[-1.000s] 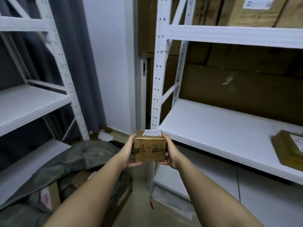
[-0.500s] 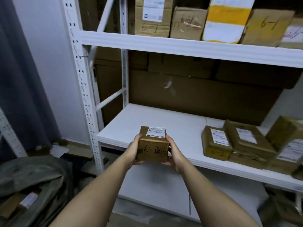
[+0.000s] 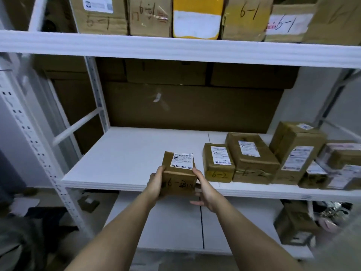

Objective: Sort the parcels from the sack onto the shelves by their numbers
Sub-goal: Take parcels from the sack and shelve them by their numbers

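Nearest the camera, two bare forearms reached forward, and the left hand [image 3: 155, 182] and right hand [image 3: 204, 189] held a small brown parcel [image 3: 178, 173] between them. The left hand's fingers [image 3: 159, 171] curled around the parcel's left side; the right hand's fingers [image 3: 196, 172] were wrapped along its right edge, with lower fingers spread loosely beneath. The parcel carried a white label on top and handwriting beginning "6-" on its near face; the rest was unreadable. It sat at the front edge of the middle shelf [image 3: 125, 159], whether resting on it or held just above could not be told. To its right on that shelf stood a row of brown parcels [image 3: 252, 159], two marked "6-2". Farther up, the top shelf [image 3: 175, 47] bore boxes [image 3: 244, 16] marked "6-1". At lower left, a dark sack [image 3: 17, 243] lay on the floor.
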The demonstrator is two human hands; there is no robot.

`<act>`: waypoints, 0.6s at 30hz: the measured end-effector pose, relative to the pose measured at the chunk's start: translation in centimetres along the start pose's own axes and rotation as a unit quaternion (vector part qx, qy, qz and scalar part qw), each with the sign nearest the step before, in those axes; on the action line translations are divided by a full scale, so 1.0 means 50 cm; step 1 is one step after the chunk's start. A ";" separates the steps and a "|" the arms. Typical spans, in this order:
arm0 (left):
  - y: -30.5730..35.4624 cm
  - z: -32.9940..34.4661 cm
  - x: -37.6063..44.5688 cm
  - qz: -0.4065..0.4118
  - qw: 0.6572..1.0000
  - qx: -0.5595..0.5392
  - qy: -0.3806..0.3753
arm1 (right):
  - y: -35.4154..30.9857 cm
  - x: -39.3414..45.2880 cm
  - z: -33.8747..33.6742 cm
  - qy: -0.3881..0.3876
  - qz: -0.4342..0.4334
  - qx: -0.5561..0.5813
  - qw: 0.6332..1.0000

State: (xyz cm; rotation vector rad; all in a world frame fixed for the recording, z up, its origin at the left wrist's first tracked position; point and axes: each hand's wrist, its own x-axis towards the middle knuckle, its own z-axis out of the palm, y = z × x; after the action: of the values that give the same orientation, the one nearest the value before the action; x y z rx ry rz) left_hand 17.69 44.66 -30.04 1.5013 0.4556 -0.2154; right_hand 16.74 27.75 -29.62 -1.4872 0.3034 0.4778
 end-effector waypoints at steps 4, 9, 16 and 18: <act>-0.004 0.026 0.052 -0.006 0.999 0.023 -0.037 | 0.002 0.029 -0.018 0.048 0.011 0.020 0.999; -0.024 0.055 0.114 -0.004 0.998 0.028 -0.056 | 0.014 0.072 -0.024 0.095 -0.008 0.078 0.992; -0.040 0.093 0.170 -0.020 0.996 0.019 -0.081 | 0.039 0.126 -0.053 0.105 -0.016 0.117 0.987; -0.040 0.104 0.180 -0.017 0.996 0.012 -0.083 | 0.035 0.139 -0.057 0.117 -0.016 0.126 0.985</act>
State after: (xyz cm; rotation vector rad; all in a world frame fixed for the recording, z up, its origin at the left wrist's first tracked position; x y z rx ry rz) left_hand 25.76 40.67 -35.59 1.4868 0.3469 -0.3707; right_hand 22.25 25.76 -34.67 -1.2985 0.5065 0.2288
